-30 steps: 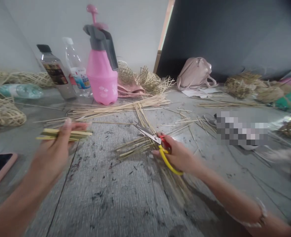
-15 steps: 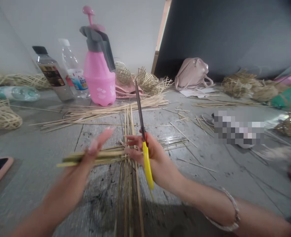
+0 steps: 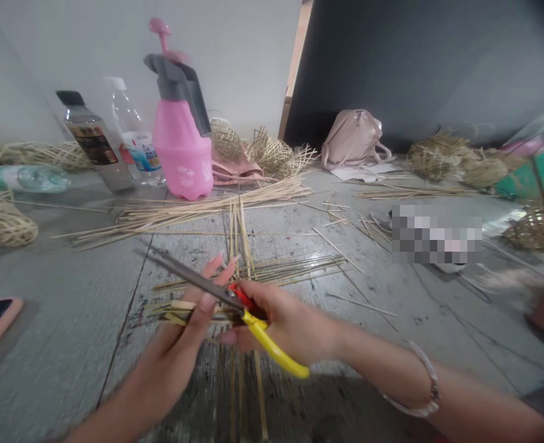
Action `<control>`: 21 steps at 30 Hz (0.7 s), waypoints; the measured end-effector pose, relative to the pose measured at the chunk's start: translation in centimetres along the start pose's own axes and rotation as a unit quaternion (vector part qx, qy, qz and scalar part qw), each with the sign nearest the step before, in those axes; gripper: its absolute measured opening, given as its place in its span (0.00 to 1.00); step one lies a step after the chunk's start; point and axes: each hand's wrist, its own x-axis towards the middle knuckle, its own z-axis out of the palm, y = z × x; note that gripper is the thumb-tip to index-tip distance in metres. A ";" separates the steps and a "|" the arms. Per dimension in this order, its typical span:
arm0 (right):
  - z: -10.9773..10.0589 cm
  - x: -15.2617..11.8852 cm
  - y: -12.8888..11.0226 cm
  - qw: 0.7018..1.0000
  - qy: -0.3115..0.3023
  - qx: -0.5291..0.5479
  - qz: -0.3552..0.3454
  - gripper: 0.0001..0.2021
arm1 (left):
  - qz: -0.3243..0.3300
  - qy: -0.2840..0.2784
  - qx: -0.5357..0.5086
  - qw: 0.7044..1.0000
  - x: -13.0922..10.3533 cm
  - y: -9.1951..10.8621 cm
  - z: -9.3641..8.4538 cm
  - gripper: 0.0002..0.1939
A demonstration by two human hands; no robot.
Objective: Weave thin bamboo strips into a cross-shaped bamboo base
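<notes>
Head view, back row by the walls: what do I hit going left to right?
Pale green clear plastic bottle on its side → black-capped clear bottle → white-capped clear bottle → pink plastic pump sprayer → pale pink bag → straw-coloured woven bundle.

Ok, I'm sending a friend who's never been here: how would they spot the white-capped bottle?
Find the big pink pump sprayer in front of the pale wall. Just left of it stands the clear bottle. Its white cap and partly blue label set it apart from the black-capped bottle beside it and the greenish bottle lying down.
</notes>
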 end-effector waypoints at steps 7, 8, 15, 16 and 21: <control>-5.5 -6.0 1.6 0.962 0.241 -0.126 0.022 0.14 | 0.072 -0.068 0.143 0.985 -0.3 -1.5 0.8 0.36; -6.8 -7.0 2.3 0.929 0.318 -0.188 0.028 0.15 | 0.091 -0.063 0.158 0.981 -0.4 -1.7 0.7 0.35; -11.3 -12.2 7.3 0.771 0.366 -0.492 0.168 0.18 | 0.121 -0.094 0.161 0.975 -1.0 -1.2 0.7 0.24; -11.6 -12.5 7.7 0.765 0.362 -0.500 0.185 0.16 | 0.121 -0.109 0.152 0.975 -1.1 -1.0 1.0 0.23; -13.8 -12.6 8.2 0.688 0.439 -0.538 0.213 0.12 | 0.085 -0.176 0.098 0.976 -1.4 0.1 3.1 0.25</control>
